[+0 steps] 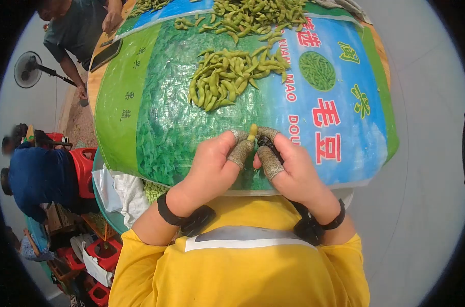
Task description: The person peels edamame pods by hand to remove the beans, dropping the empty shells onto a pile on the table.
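— The grip first: how do the hands stand?
— Both are pressed together on one edamame pod [252, 132]. The left hand [212, 166] pinches it from one side and the right hand [292, 171] from the other, so their tips nearly meet. The fingertips [241, 151] wear grey, worn sleeves.
— Which way does the pod point?
— Its long axis runs away from the person, almost straight up the picture. The free end sticks out above the fingertips and points toward the near heap of pods [232, 77]. The lower end is hidden between the fingers.
— And where is it?
— It is over the near edge of the desk [92, 82], above the printed sack [155, 128] that covers it, which is green and blue with red characters. It is well apart from the near heap. I cannot tell whether the hands rest on the sack.
— What else is about?
— A second heap [253, 18] lies at the far side, and a dark phone [105, 55] lies by the left rim. Below the hands is the person's yellow shirt [237, 271], and a black strap [166, 211] sits on each wrist. Off to the left, someone in a blue top [38, 174] sits near red crates [102, 253]. Another person, in a grey top [71, 28], leans at the far corner, with a fan [27, 69] beside.
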The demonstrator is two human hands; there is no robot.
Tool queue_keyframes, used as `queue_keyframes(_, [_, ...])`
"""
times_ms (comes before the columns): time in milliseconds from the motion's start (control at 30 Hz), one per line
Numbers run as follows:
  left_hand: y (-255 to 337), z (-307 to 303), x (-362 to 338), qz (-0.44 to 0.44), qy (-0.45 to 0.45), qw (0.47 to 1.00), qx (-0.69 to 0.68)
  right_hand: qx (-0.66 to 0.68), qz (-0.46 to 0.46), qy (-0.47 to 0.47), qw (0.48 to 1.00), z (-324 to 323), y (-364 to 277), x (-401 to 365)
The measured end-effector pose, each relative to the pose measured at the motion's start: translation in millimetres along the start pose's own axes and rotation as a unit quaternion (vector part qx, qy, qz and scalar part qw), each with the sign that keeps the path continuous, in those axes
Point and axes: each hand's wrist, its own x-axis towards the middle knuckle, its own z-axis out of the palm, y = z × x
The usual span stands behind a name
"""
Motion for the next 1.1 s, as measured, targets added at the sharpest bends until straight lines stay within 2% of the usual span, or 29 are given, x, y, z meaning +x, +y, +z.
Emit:
queue_keyframes(33, [-0.7,1.5,-0.9,0.047,0.033,0.993,0.102,0.017,0.009,0.008,1.000,1.6,-0.4,0.3])
queue_keyframes(67, [-0.4,2.5,-2.3,0.047,0.032,0.993,0.102,0.018,0.009,0.009,1.000,3.2,-0.9,1.3])
queue_keyframes(133, [0.4,4.1,-4.7,0.119,0.038,0.952,0.279,0.076,0.052,0.017,0.996,5.8,-1.9,4.0])
queue_keyframes(267, [-2.2,5.8,-2.6,0.158,0.064,0.935,0.310,0.123,0.022,0.023,0.992,6.3,3.7,10.7])
queue_keyframes(300, [-4.1,3.6,0.4,0.147,0.071,0.966,0.202,0.277,0.118,-0.020,0.954,-0.7,-3.7,11.7])
queue_keyframes(333, [-5.6,1.1,1.8,0.134,0.077,0.984,0.092,0.421,0.209,-0.063,0.880,-5.5,-7.0,11.7])
queue_keyframes(367, [-4.3,-3.3,0.7,0.134,0.075,0.984,0.092,0.422,0.210,-0.062,0.880,-7.2,-4.8,9.5])
queue_keyframes(400, [-1.0,-9.3,-0.9,-0.054,0.009,0.984,-0.171,0.482,0.216,-0.086,0.844,-8.4,-1.8,6.4])
queue_keyframes(433, [0.3,-12.9,-1.8,-0.236,-0.058,0.877,-0.415,0.540,0.222,-0.109,0.804,-8.7,-0.2,4.6])
queue_keyframes(467, [-1.2,-13.5,-1.9,-0.237,-0.058,0.876,-0.415,0.540,0.223,-0.108,0.804,-8.9,-2.6,4.1])
queue_keyframes(533, [-5.4,-13.6,-1.2,-0.225,-0.116,0.824,-0.507,0.455,0.243,-0.078,0.853,-10.1,-11.5,3.0])
queue_keyframes(567, [-6.0,-11.2,-1.4,-0.225,-0.117,0.823,-0.508,0.455,0.243,-0.077,0.853,-11.0,-13.0,2.3])
queue_keyframes(600, [-5.9,-7.0,-2.5,-0.157,-0.098,0.914,-0.362,0.385,0.212,-0.090,0.894,-12.1,-13.7,1.0])
queue_keyframes(633, [-5.8,-4.7,-3.6,-0.085,-0.077,0.972,-0.204,0.312,0.179,-0.103,0.927,-12.7,-14.5,-0.3])
queue_keyframes(667, [-4.9,-6.6,-2.1,-0.086,-0.077,0.972,-0.204,0.313,0.180,-0.103,0.927,-13.6,-15.9,-1.1])
queue_keyframes(700, [-2.6,-10.7,1.6,0.009,-0.072,0.994,-0.079,0.280,0.168,-0.102,0.940,-14.7,-17.6,-1.3])
queue_keyframes(733, [-0.5,-14.1,3.5,0.104,-0.064,0.991,0.047,0.246,0.155,-0.102,0.951,-15.5,-18.6,-1.1])
queue_keyframes(767, [0.8,-16.3,2.4,0.104,-0.064,0.991,0.047,0.246,0.154,-0.102,0.951,-15.9,-18.1,-0.4])
queue_keyframes(833, [2.2,-19.7,-1.3,-0.095,-0.112,0.977,-0.155,0.262,0.148,-0.102,0.948,-15.3,-15.2,2.0])
queue_keyframes(867, [-1.3,-19.3,-3.1,-0.096,-0.112,0.977,-0.154,0.263,0.147,-0.103,0.948,-14.2,-13.4,2.0])
queue_keyframes(900, [-7.5,-17.5,-4.5,-0.156,-0.115,0.938,-0.289,0.285,0.147,-0.102,0.942,-12.9,-11.2,1.5])
queue_keyframes(933, [-10.2,-16.4,-4.8,-0.212,-0.115,0.876,-0.418,0.308,0.147,-0.100,0.935,-11.7,-9.0,0.7])
queue_keyframes(967, [-9.7,-14.7,-4.7,-0.212,-0.115,0.876,-0.418,0.308,0.148,-0.100,0.934,-9.6,-6.7,-0.4])
queue_keyframes(1033, [-3.6,-10.0,-2.2,-0.121,-0.070,0.962,-0.233,0.169,0.098,-0.045,0.980,-5.6,-3.8,-2.8])
queue_keyframes(1067, [-4.3,-9.5,-2.3,-0.120,-0.070,0.962,-0.233,0.168,0.098,-0.045,0.980,-6.1,-4.4,-3.5])
queue_keyframes(1100, [-5.8,-8.8,-2.3,-0.045,-0.041,0.990,-0.129,0.126,0.073,-0.047,0.988,-7.3,-5.3,-4.0])
